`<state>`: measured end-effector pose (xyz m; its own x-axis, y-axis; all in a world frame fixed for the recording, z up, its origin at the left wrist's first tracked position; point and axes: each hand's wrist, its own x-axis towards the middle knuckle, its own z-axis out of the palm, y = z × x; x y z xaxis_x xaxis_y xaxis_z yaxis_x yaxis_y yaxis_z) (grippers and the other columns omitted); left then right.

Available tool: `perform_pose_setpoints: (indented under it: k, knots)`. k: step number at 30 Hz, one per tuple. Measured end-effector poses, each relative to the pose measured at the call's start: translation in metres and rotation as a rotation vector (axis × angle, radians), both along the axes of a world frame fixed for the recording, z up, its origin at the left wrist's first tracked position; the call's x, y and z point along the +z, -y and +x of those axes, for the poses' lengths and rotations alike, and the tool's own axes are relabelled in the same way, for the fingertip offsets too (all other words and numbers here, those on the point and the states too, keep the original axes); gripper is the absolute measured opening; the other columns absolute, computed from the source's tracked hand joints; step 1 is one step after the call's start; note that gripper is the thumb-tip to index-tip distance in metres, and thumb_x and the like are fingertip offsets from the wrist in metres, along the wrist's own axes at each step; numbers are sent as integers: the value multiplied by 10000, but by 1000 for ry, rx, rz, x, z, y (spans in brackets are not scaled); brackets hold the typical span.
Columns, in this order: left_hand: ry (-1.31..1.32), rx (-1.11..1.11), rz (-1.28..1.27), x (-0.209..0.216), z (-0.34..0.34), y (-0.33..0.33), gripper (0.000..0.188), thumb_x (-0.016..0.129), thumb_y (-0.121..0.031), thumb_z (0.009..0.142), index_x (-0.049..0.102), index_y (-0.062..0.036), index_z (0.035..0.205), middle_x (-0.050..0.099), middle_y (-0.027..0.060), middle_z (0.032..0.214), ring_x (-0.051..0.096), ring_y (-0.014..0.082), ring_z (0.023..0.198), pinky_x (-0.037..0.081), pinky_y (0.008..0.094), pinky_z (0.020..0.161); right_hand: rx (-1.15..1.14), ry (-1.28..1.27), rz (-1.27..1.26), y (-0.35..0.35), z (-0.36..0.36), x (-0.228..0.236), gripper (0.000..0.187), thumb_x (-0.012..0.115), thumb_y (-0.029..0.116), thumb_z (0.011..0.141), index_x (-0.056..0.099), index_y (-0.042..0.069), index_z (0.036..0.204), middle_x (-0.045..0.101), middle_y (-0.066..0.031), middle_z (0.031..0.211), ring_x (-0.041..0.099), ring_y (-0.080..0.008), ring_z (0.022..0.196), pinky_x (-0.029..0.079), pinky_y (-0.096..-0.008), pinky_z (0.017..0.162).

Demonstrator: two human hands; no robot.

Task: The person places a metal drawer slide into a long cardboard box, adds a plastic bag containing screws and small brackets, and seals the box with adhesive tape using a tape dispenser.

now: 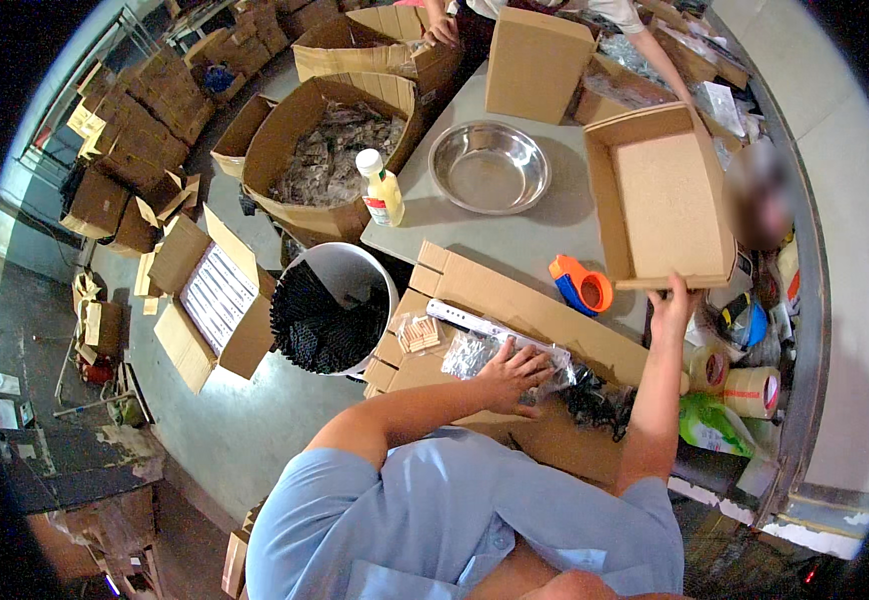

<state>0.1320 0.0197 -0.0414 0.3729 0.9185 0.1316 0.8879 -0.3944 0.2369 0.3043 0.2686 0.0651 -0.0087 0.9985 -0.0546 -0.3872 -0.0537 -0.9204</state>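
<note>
My right hand (671, 303) grips the near rim of an open, shallow cardboard box (660, 210), tilted so that its bare inside shows. My left hand (517, 376) lies with fingers apart on clear plastic bags of small parts. A long white strip (495, 328) with holes runs beside that hand. To its left are a bag of wooden dowels (419, 333) and a bag of silvery hardware (467, 356). Black parts in plastic (597, 400) lie to its right. All of these rest on a flattened cardboard sheet (410, 375). An orange tape dispenser (582, 285) stands near the box.
A steel bowl (490, 168) and a yellow bottle (382, 190) stand on the grey table. Left are a white bucket of black rods (340, 305) and large cartons (255, 170). Tape rolls (752, 392) lie right. Across the table, another person's hand (683, 92) reaches the box's far side.
</note>
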Motion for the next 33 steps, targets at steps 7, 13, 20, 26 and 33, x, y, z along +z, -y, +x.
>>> perform_pose_setpoints:
  k: [7, 13, 20, 26, 33]
  knots:
    - [310, 685, -32, -17, -83, 38, 580, 623, -383, 769, 438, -140, 1263, 331, 192, 1318, 288, 395, 1234, 256, 595, 957, -2, -150, -409, -99, -17, -47, 673, 710, 304, 735, 377, 115, 1289, 403, -90, 1263, 386, -288, 1168, 377, -553, 945]
    - [375, 745, -157, -35, -99, 65, 544, 654, -464, 724, 544, -161, 1162, 324, 179, 1326, 255, 414, 1239, 223, 573, 987, -41, -46, -451, -74, -28, -71, 626, 676, 280, 786, 369, 106, 1302, 362, -57, 1343, 350, -272, 1218, 286, -548, 992]
    - [731, 617, -12, -47, -88, 46, 195, 695, -122, 723, 592, -38, 866, 530, 135, 1087, 481, 308, 1046, 401, 418, 844, 238, 473, 270, 90, -38, -67, 446, 641, 51, 777, 442, 40, 1176, 490, -70, 1119, 474, -182, 1031, 424, -326, 858]
    - [1019, 1026, -173, -54, -111, 56, 343, 673, -78, 733, 530, -18, 1039, 455, 200, 1166, 459, 374, 1037, 395, 416, 863, 559, 1260, 744, 195, -39, -75, 401, 689, 182, 696, 570, 72, 1062, 457, -155, 1196, 449, -351, 1106, 368, -414, 943]
    - [222, 938, -46, -57, -56, 50, 586, 561, -417, 814, 407, -139, 1306, 240, 137, 1419, 200, 388, 1296, 121, 620, 1017, 491, 1297, 693, 209, -42, -99, 362, 701, 80, 666, 593, 103, 1010, 453, -139, 1142, 430, -343, 1087, 362, -432, 934]
